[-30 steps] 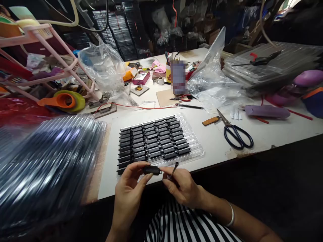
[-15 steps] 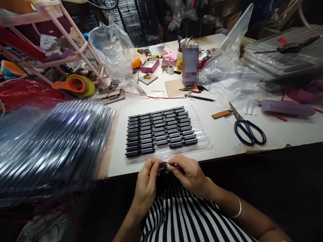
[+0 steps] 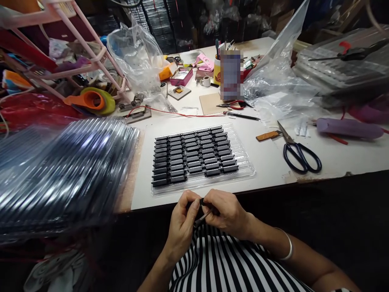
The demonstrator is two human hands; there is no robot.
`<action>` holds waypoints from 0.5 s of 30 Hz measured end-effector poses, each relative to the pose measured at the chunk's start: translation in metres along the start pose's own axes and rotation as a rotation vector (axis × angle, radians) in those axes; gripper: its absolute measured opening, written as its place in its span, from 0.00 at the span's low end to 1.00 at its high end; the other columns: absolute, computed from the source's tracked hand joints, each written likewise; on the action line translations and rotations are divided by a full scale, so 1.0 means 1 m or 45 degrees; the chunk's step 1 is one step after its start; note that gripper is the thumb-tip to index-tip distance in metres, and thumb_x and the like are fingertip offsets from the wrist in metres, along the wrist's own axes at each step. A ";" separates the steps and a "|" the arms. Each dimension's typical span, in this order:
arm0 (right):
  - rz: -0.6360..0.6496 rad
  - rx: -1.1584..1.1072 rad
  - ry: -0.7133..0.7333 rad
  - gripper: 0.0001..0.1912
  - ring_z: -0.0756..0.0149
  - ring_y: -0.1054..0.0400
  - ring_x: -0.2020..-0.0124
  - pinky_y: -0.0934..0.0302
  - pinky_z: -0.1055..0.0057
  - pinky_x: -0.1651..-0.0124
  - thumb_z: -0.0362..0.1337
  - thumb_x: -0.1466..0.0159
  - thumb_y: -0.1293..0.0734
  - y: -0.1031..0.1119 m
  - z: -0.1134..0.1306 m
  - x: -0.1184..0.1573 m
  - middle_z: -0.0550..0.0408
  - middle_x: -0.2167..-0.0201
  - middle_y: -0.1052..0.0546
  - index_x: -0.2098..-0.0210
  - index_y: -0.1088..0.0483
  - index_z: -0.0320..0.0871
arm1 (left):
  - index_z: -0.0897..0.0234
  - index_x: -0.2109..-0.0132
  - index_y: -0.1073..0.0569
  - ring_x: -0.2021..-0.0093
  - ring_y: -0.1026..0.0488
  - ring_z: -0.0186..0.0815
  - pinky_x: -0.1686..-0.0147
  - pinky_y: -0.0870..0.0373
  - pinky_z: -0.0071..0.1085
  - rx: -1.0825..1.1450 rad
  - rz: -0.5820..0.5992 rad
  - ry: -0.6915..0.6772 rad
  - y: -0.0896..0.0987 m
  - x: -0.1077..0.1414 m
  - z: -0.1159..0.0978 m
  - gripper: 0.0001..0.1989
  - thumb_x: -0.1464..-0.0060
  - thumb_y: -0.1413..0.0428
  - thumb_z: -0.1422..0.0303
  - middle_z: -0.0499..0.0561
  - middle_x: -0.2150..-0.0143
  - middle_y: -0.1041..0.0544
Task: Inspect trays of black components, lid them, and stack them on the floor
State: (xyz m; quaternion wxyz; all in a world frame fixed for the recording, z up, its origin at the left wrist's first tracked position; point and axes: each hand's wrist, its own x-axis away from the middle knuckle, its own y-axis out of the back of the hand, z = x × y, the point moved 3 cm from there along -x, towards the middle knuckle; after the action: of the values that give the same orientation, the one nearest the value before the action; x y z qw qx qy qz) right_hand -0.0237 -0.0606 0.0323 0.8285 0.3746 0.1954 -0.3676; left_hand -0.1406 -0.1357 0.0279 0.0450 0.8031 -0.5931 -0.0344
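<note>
Just past the table's near edge, my left hand pinches a small black part, mostly hidden between the fingers. My right hand meets it from the other side, its fingers closed round a thin metal tool whose dark end points down to the left. In front of both hands a clear plastic tray lies flat on the table, with rows of black comb-like parts in it. One gap shows in its nearest row.
A tall stack of clear trays fills the left side. Navy-handled scissors and an orange-handled blade lie to the right. Farther back are a black pen, pliers, a pink rack and plastic bags.
The small part has turned and is now more covered by the fingers. The thin tool, formerly level in my right hand, now slants down to the left.
</note>
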 end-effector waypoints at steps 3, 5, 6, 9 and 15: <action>0.162 -0.180 -0.150 0.08 0.71 0.40 0.76 0.41 0.75 0.74 0.27 0.39 0.39 0.012 -0.003 -0.004 0.58 0.73 0.33 0.60 0.35 0.42 | 0.59 0.58 0.30 0.57 0.31 0.34 0.54 0.35 0.30 0.056 0.017 0.088 0.002 0.001 0.003 0.07 0.37 0.52 0.67 0.48 0.60 0.29; 0.215 -0.303 -0.285 0.14 0.72 0.37 0.72 0.38 0.75 0.70 0.29 0.37 0.38 0.024 -0.004 -0.006 0.55 0.66 0.29 0.52 0.36 0.43 | 0.56 0.50 0.31 0.51 0.32 0.36 0.50 0.37 0.32 0.067 -0.004 0.109 0.006 0.001 0.003 0.11 0.38 0.50 0.66 0.49 0.53 0.29; 0.183 -0.352 -0.357 0.16 0.71 0.35 0.70 0.37 0.74 0.67 0.30 0.35 0.39 0.031 -0.004 -0.007 0.54 0.64 0.28 0.48 0.37 0.44 | 0.53 0.46 0.32 0.50 0.32 0.36 0.49 0.37 0.33 0.057 -0.015 0.107 0.008 0.000 0.003 0.14 0.38 0.50 0.66 0.49 0.51 0.30; -0.053 -0.482 -0.507 0.16 0.70 0.32 0.64 0.35 0.72 0.61 0.32 0.31 0.45 0.045 -0.007 -0.005 0.53 0.59 0.27 0.45 0.40 0.48 | 0.51 0.42 0.34 0.52 0.31 0.35 0.50 0.36 0.32 -0.004 0.014 0.031 0.010 -0.004 0.000 0.19 0.40 0.48 0.67 0.49 0.53 0.30; 0.019 -0.319 -0.442 0.07 0.71 0.31 0.72 0.35 0.72 0.66 0.36 0.30 0.44 0.038 -0.009 -0.005 0.55 0.67 0.27 0.56 0.37 0.44 | 0.55 0.54 0.24 0.55 0.27 0.35 0.54 0.31 0.30 -0.233 -0.224 -0.264 0.003 -0.015 0.009 0.12 0.46 0.41 0.71 0.48 0.57 0.24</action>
State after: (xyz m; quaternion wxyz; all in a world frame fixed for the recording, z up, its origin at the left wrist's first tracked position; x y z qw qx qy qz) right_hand 0.0015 -0.0347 0.0473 0.8926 0.2011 0.0911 -0.3932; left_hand -0.1489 -0.1229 0.0197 0.0534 0.8366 -0.5164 -0.1750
